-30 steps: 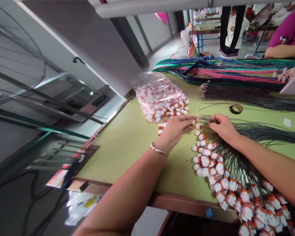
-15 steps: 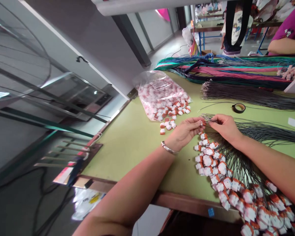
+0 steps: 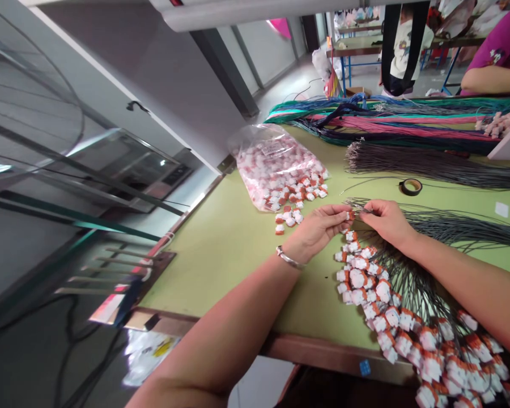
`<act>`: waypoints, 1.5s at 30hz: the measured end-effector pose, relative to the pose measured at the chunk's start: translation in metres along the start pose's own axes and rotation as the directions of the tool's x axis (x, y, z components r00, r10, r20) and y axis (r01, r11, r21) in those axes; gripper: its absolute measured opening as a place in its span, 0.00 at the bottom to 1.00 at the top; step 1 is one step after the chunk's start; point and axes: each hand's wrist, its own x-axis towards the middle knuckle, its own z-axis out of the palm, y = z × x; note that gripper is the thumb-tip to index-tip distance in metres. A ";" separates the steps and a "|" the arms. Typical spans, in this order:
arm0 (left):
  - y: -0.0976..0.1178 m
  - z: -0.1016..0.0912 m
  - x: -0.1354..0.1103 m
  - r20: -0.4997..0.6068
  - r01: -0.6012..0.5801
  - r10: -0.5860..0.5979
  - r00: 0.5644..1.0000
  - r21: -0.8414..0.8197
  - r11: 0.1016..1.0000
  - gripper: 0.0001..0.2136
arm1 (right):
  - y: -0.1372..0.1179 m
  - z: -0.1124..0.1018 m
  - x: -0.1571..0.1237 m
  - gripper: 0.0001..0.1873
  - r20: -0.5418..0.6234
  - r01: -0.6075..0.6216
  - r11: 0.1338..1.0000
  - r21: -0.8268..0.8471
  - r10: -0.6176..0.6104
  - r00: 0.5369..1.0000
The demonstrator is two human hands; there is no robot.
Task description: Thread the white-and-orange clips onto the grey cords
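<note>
My left hand (image 3: pixel 323 226), with a bracelet at the wrist, pinches a small white-and-orange connector (image 3: pixel 349 216) between thumb and fingertips. Close on its right, my right hand (image 3: pixel 386 220) is closed on a thin dark wire (image 3: pixel 363 212) whose tip points at the connector; whether the tip is inside, I cannot tell. Below both hands lies a long heap of white-and-orange connectors (image 3: pixel 382 290) joined to dark wires, running over the table's front edge. A bundle of loose dark wires (image 3: pixel 459 229) stretches right from behind my right hand.
A clear plastic bag (image 3: pixel 276 161) of connectors lies open, with several loose connectors (image 3: pixel 289 217) before it. Black tape (image 3: pixel 410 187), a grey wire bundle (image 3: pixel 429 164) and coloured wires (image 3: pixel 386 120) lie farther back. A co-worker's arm (image 3: pixel 493 79) is at the far right.
The view has shifted slightly. My two hands stay close together, with the connector turned a little between my left fingertips and the wire's end in front of it.
</note>
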 end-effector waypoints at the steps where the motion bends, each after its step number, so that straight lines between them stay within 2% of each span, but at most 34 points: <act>1: 0.000 0.000 0.000 0.007 -0.008 0.008 1.000 0.016 1.000 0.07 | 0.000 0.000 0.000 0.09 0.002 0.004 1.000 -0.001 -0.004 1.000; 4: -0.001 0.000 -0.001 0.009 -0.071 0.070 0.997 0.106 0.992 0.09 | 0.000 0.000 0.001 0.09 -0.002 -0.012 1.000 -0.028 0.012 1.000; 6: 0.000 0.002 -0.003 0.002 -0.141 0.144 0.990 0.233 0.962 0.08 | 0.000 0.000 0.002 0.08 0.002 -0.051 0.997 -0.057 0.051 0.999; 8: 0.003 0.006 -0.005 0.024 -0.244 0.258 0.966 0.418 0.875 0.06 | 0.001 -0.001 0.004 0.08 0.024 -0.083 0.994 -0.068 0.085 0.996; 10: 0.007 0.011 -0.008 0.091 -0.359 0.378 0.921 0.574 0.736 0.03 | 0.002 -0.002 0.005 0.09 0.063 -0.085 0.995 -0.055 0.088 0.994; 12: 0.009 0.015 -0.009 0.150 -0.429 0.440 0.885 0.632 0.646 0.02 | 0.004 -0.004 0.007 0.10 0.105 -0.072 0.997 -0.026 0.074 0.992; 14: 0.009 0.015 -0.008 0.151 -0.410 0.408 0.901 0.609 0.680 0.03 | 0.005 -0.006 0.007 0.11 0.128 -0.060 0.998 0.001 0.060 0.990; 18: 0.003 0.009 -0.004 0.058 -0.206 0.201 0.978 0.421 0.883 0.08 | 0.002 -0.008 0.005 0.12 0.148 -0.048 0.999 0.003 0.047 0.988; 21: -0.001 0.004 -0.001 0.024 -0.166 0.166 0.986 0.282 0.945 0.09 | -0.001 -0.008 0.003 0.11 0.128 -0.071 0.997 -0.004 0.071 0.989; 24: -0.002 0.002 0.000 0.006 -0.164 0.167 0.986 0.215 0.963 0.10 | -0.001 -0.008 0.002 0.07 0.102 -0.133 0.990 0.046 0.127 0.987; 27: -0.001 0.003 -0.001 0.006 -0.148 0.151 0.989 0.220 0.964 0.11 | -0.002 -0.007 0.001 0.05 0.090 -0.153 0.986 0.061 0.147 0.985; 34: -0.001 0.009 -0.004 -0.008 -0.200 0.215 0.977 0.325 0.924 0.10 | -0.005 -0.005 -0.001 0.02 0.061 -0.142 0.990 -0.004 0.142 0.988; 37: -0.003 0.009 -0.003 -0.034 -0.190 0.209 0.977 0.292 0.937 0.10 | -0.003 -0.004 -0.002 0.02 0.048 -0.101 0.994 -0.032 0.103 0.994; 41: -0.003 0.010 -0.001 -0.022 -0.127 0.134 0.991 0.206 0.970 0.10 | 0.001 -0.003 -0.003 0.03 0.014 -0.058 0.998 -0.036 0.058 0.998; 45: -0.005 0.016 -0.001 -0.011 -0.160 0.168 0.986 0.257 0.953 0.08 | 0.003 -0.002 -0.002 0.03 0.040 -0.055 0.998 -0.043 0.057 0.998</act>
